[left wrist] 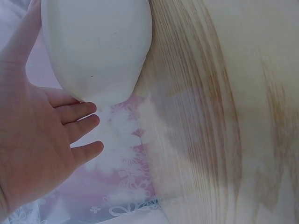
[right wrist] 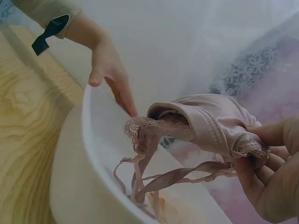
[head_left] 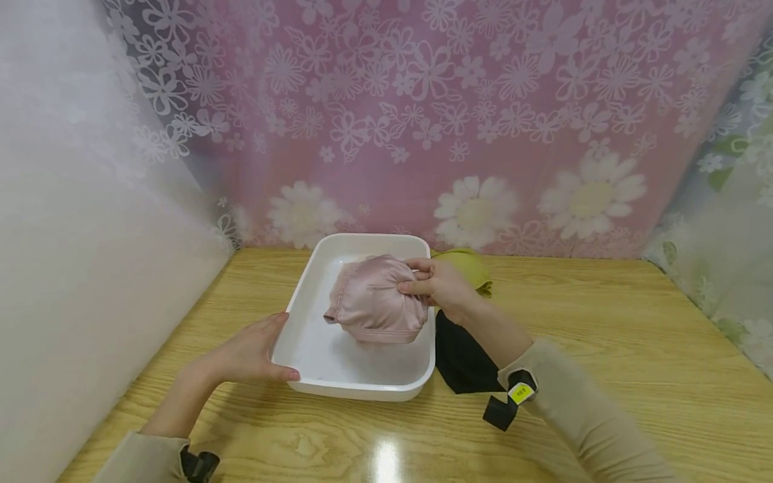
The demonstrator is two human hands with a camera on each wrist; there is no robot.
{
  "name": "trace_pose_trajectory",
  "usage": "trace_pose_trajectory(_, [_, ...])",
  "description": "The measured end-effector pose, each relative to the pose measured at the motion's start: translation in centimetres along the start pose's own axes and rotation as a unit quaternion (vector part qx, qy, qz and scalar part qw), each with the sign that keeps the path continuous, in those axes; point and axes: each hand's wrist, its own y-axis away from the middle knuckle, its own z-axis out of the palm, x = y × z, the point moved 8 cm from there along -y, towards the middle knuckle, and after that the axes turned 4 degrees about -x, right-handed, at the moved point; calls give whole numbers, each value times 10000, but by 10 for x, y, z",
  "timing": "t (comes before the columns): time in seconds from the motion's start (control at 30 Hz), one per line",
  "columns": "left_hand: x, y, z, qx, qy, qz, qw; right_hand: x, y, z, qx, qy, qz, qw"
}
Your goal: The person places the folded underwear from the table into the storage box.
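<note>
A pink satin bra (head_left: 380, 298) with lace edging is held folded above the white plastic basin (head_left: 353, 385). My right hand (head_left: 443, 288) pinches its right side between thumb and fingers. In the right wrist view the bra's thin straps (right wrist: 173, 179) dangle down over the basin. My left hand (head_left: 250, 352) rests against the basin's near left side, with the thumb near the front corner and the other fingers along the outer wall. In the left wrist view those fingers (left wrist: 79, 126) are spread and fairly straight at the basin's outside.
Right of the basin lie a yellow-green bra cup (head_left: 468, 265) and a black cloth item (head_left: 461, 355), partly hidden by the basin and my right arm. All stand on a wooden table (head_left: 604, 349). A pink flowered curtain (head_left: 386, 134) hangs behind, with pale sheets at both sides.
</note>
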Motion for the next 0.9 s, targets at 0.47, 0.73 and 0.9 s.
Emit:
trace_pose_trajectory(0.47, [0, 0, 1, 25, 37, 50, 10000, 57, -17, 29, 156, 662, 892, 9937])
trace_pose_trajectory(0.73, [2, 0, -3, 81, 14, 125, 9999, 67, -21, 43, -62, 1028, 1120, 9884])
trace_pose_trajectory(0.9, [3, 0, -3, 87, -6, 163, 9998, 82, -24, 49, 15, 994, 1250, 9872])
